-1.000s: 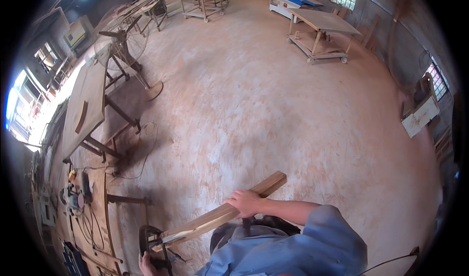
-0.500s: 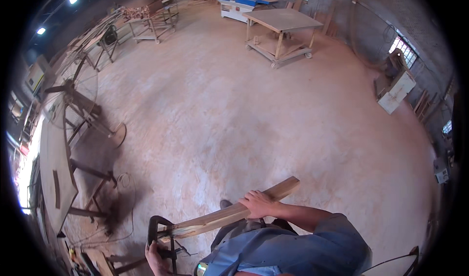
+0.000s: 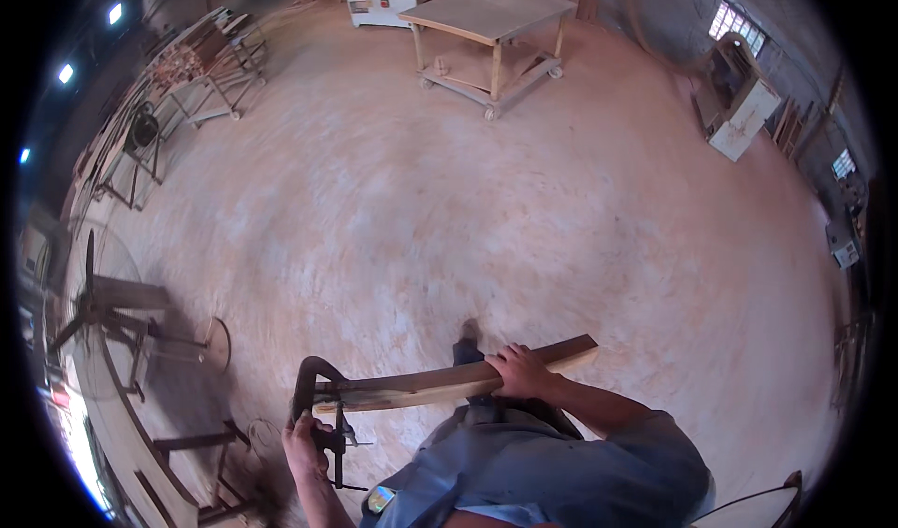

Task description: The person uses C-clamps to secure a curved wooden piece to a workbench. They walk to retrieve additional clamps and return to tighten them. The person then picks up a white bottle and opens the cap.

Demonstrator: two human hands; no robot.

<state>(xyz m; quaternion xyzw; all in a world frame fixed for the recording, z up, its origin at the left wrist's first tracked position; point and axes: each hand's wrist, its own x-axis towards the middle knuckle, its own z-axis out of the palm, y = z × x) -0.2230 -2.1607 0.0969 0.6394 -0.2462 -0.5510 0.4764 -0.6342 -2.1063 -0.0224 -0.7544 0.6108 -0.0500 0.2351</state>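
My right hand is closed over the upper edge of a long wooden board held across my front at waist height. The board's right end tilts slightly up, and its lower edge is pale and rough. At its left end is a dark metal C-clamp with a curved frame and a thin screw bar. My left hand grips the clamp's lower part. The clamp frame overlaps the board's end; I cannot tell whether it is tightened on it.
A wheeled table stands ahead, with a blue-and-white machine behind it. Stacked timber lies on a rack at the far left. Nearer left are a standing fan and a wooden workbench. A boxy cabinet stands far right.
The surroundings have shifted in view, and a foot now shows further forward. The board has come more level, its left end higher, with both hands keeping their holds.
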